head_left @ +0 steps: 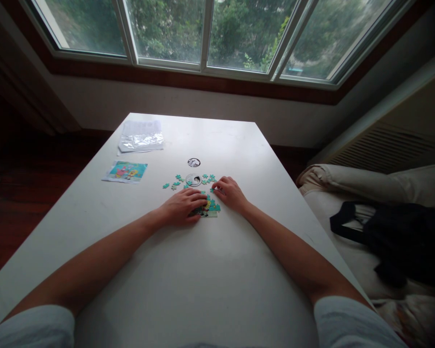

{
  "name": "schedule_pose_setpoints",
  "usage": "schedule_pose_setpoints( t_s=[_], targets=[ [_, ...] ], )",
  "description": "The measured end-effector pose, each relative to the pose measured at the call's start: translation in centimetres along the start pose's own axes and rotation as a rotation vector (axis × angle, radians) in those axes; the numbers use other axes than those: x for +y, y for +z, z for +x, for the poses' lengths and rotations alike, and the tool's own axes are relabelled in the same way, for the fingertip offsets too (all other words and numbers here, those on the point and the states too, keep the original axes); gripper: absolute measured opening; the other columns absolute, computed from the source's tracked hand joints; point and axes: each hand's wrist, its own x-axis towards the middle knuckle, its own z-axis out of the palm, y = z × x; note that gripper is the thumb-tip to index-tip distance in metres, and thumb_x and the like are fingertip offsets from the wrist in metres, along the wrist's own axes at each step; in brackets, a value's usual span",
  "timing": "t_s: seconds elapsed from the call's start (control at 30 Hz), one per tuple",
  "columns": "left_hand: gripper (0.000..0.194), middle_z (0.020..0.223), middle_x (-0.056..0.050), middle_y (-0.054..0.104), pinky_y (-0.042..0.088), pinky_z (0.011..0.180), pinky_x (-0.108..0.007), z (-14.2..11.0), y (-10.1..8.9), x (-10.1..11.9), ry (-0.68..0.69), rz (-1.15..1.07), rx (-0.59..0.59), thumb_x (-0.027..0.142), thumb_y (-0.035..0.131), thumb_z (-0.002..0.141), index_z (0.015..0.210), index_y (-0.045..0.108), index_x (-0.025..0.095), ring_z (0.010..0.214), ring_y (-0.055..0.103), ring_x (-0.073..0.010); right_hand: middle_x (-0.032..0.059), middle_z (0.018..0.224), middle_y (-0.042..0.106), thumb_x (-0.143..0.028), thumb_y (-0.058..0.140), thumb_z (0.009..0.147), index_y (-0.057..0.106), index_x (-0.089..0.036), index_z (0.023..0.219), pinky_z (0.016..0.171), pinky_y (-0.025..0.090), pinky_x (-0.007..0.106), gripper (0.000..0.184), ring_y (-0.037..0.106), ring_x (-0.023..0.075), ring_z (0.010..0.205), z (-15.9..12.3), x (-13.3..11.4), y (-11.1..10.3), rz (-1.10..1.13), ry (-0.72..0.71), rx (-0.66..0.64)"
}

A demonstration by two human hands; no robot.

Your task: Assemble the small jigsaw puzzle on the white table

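A partly assembled jigsaw puzzle (213,208) in teal and yellow lies on the white table in front of me. My left hand (183,207) rests flat over its left part, fingers stretched out and hiding some of it. At the puzzle's upper right, my right hand (230,193) has its thumb and fingers closed around a small teal puzzle piece (212,190), mostly covered by the fingertips. Loose teal puzzle pieces (177,183) are scattered beyond both hands. Among them sits a round silvery lid-like disc (193,180).
Farther back is a second round dark-and-white disc (194,163). A colourful cartoon picture sheet (126,172) lies left, with a clear plastic bag on papers (142,136) behind it. The white table (188,285) ends before the window wall. Dark clothing (402,237) lies on the sofa at right.
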Motion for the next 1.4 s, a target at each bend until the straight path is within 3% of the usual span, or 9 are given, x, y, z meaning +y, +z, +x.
schedule_pose_setpoints(
  t_s=[0.7, 0.93, 1.03, 1.17, 1.4],
  targets=[
    [0.042, 0.136, -0.008, 0.062, 0.039, 0.115, -0.045, -0.1, 0.1, -0.3, -0.063, -0.002, 0.007, 0.037, 0.063, 0.089, 0.130, 0.061, 0.026, 0.131, 0.052, -0.0284, 0.0064, 0.097, 0.063, -0.025, 0.065, 0.093, 0.071, -0.024, 0.098, 0.091, 0.043, 0.039, 0.008, 0.053, 0.0241, 0.097, -0.1, -0.1, 0.0, 0.000, 0.014, 0.011],
    [0.040, 0.136, -0.008, 0.062, 0.040, 0.115, -0.045, 0.0, 0.2, -0.4, -0.066, -0.011, 0.006, 0.036, 0.061, 0.091, 0.130, 0.061, 0.025, 0.131, 0.052, -0.0279, 0.0058, 0.094, 0.062, -0.028, 0.069, 0.090, 0.067, -0.023, 0.089, 0.089, 0.043, 0.039, 0.006, 0.052, 0.0243, 0.095, -0.2, -0.2, 0.1, -0.021, 0.036, 0.043],
    [0.041, 0.137, -0.008, 0.062, 0.039, 0.115, -0.044, 0.0, 0.2, -0.5, -0.058, -0.015, 0.004, 0.036, 0.061, 0.091, 0.130, 0.061, 0.025, 0.131, 0.052, -0.0275, 0.0058, 0.094, 0.062, -0.025, 0.066, 0.092, 0.068, -0.023, 0.092, 0.089, 0.043, 0.039, 0.003, 0.052, 0.0241, 0.094, -0.3, -0.1, 0.0, -0.010, 0.021, 0.048],
    [0.041, 0.138, -0.008, 0.062, 0.040, 0.115, -0.044, -0.1, 0.4, -0.8, -0.053, -0.017, 0.008, 0.037, 0.060, 0.093, 0.132, 0.061, 0.025, 0.132, 0.052, -0.0275, 0.0060, 0.097, 0.063, -0.019, 0.063, 0.093, 0.072, -0.026, 0.102, 0.090, 0.043, 0.038, 0.015, 0.054, 0.0239, 0.097, -0.4, 0.0, 0.0, 0.017, -0.024, 0.031],
    [0.040, 0.142, -0.005, 0.061, 0.037, 0.118, -0.047, -0.5, 0.8, -1.0, -0.028, 0.004, 0.038, 0.037, 0.059, 0.095, 0.134, 0.062, 0.027, 0.142, 0.043, -0.0285, 0.0064, 0.096, 0.062, -0.027, 0.066, 0.093, 0.073, -0.027, 0.103, 0.090, 0.044, 0.039, 0.013, 0.053, 0.0243, 0.097, -0.2, -0.2, -0.1, 0.014, -0.003, 0.025]
  ],
)
